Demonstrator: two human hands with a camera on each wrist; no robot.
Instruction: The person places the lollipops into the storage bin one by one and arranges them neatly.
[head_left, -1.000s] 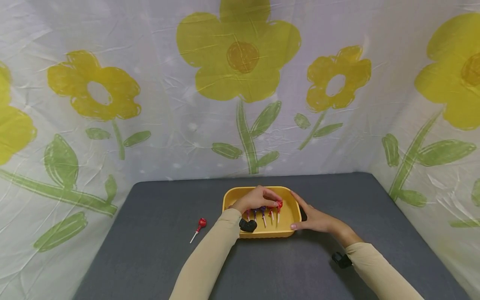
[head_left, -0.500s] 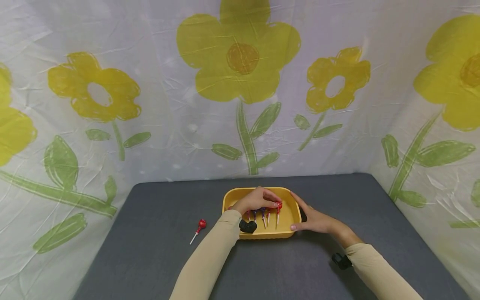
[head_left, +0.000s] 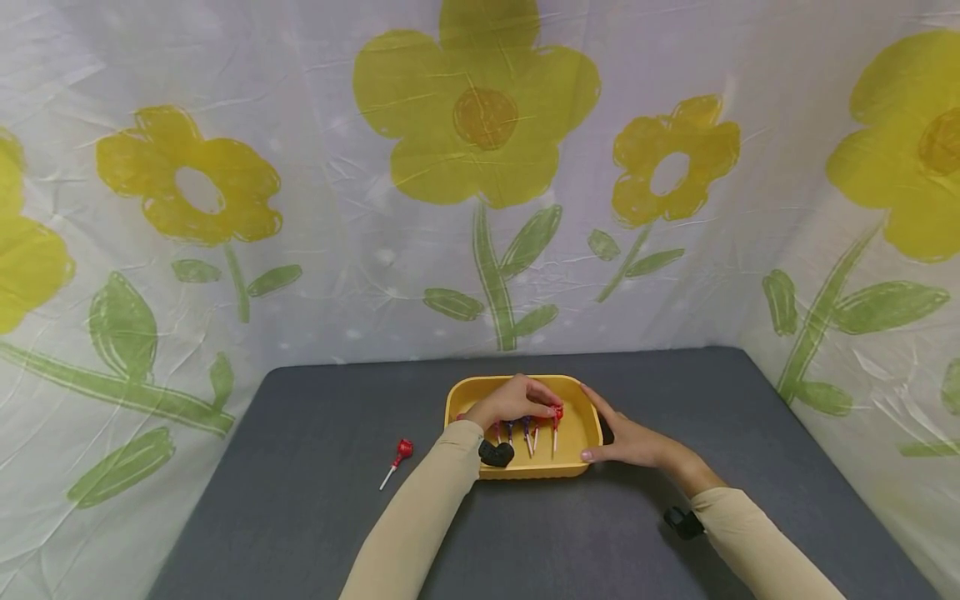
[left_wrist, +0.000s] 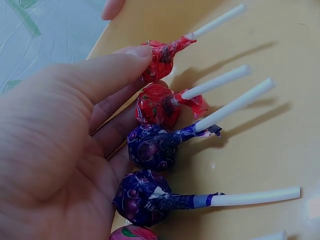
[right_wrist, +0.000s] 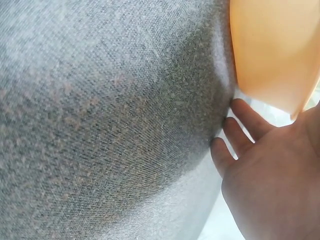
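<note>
Inside the yellow tray, my left hand pinches a red-wrapped lollipop by its round head. In the left wrist view, the thumb presses on that lollipop, and a second red lollipop lies against it under the fingers. Two purple lollipops continue the row, followed by a pink one cut off by the frame. At the tray's right end rests my right hand, thumb at the front corner and index finger along the far rim. Its other fingers extend straight outside the tray.
Another red lollipop lies on the dark grey table, left of the tray. Behind the table hangs a white cloth printed with yellow flowers. Black wrist straps sit on the forearms.
The pinched red lollipop has shifted slightly left. The stick of the red one beside it has slid left, closer to the purple lollipop. My right hand stays in place.
</note>
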